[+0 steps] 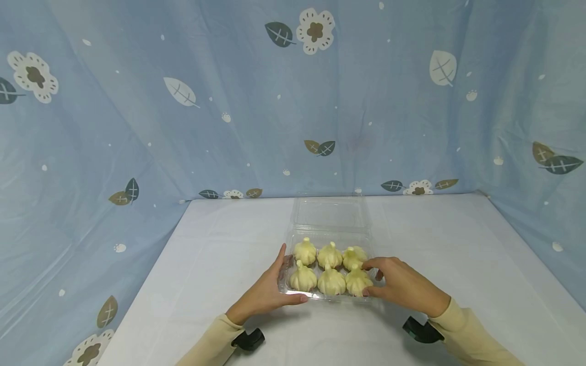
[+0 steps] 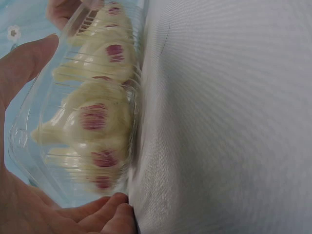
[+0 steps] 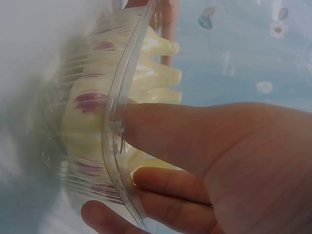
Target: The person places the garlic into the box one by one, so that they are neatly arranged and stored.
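A clear plastic box (image 1: pixel 285 291) lies on the white table with its lid folded back. Garlic bulbs stand in it in two rows, stems up; purple marks show low on them through the wall in both wrist views. My left hand (image 1: pixel 267 291) grips the box's near left corner, thumb along the front rim and fingers at the left side. At the near right corner, my right hand (image 1: pixel 405 283) reaches over the rim. Its thumb and fingers close around the front right garlic bulb (image 1: pixel 357 281), partly hiding it. The other bulbs, such as the front left one (image 1: pixel 303 278), sit untouched.
The transparent lid (image 1: pixel 329 213) lies toward the back, its far edge against the blue patterned curtain (image 1: pixel 256 101). White cloth covers the table (image 1: pixel 220 244). A black strap piece (image 1: pixel 249 339) shows at the left wrist, another (image 1: pixel 422 330) at the right.
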A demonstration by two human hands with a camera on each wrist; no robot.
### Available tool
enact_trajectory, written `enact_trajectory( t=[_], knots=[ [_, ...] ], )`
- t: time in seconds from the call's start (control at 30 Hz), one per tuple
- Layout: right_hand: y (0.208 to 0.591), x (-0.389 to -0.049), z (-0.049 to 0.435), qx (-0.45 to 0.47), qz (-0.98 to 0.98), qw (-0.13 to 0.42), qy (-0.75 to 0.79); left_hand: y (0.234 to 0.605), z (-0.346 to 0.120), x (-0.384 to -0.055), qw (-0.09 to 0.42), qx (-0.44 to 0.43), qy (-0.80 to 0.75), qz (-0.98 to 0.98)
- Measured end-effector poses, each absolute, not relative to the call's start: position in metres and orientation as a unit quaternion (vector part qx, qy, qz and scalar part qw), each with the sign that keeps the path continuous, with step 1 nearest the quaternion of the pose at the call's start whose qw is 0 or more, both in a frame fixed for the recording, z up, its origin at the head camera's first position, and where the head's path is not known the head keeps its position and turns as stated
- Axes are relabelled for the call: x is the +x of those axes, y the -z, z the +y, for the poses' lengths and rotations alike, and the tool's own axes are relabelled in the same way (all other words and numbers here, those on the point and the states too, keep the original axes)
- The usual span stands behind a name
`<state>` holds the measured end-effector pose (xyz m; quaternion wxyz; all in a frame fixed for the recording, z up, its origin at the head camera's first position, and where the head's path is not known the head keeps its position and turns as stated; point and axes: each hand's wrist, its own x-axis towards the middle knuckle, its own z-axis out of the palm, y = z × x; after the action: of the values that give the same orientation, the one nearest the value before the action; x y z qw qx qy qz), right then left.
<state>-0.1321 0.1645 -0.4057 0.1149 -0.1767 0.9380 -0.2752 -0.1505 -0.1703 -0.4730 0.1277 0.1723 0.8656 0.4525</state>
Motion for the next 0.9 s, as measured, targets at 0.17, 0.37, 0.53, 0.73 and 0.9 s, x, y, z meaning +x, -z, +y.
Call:
enact_trajectory(
  t=[0.17, 0.37, 0.53, 0.73, 0.9],
  knots=[
    [0.405, -0.131, 0.166, -0.173, 0.942, 0.106, 0.269, 0.473, -0.170, -0.151, 0.131, 0.172, -0.451, 0.866],
    [0.400, -0.132, 0.172, -0.177, 0.944, 0.079, 0.268, 0.474, -0.169, -0.151, 0.130, 0.174, -0.451, 0.866],
    [0.397, -0.136, 0.177, -0.183, 0.938, 0.058, 0.289, 0.473, -0.168, -0.149, 0.127, 0.172, -0.447, 0.868],
    [0.396, -0.140, 0.182, -0.184, 0.935, 0.043, 0.300, 0.471, -0.166, -0.147, 0.127, 0.167, -0.449, 0.869],
    [0.393, -0.143, 0.186, -0.180, 0.934, 0.024, 0.308, 0.472, -0.166, -0.148, 0.130, 0.171, -0.447, 0.868]
  ],
)
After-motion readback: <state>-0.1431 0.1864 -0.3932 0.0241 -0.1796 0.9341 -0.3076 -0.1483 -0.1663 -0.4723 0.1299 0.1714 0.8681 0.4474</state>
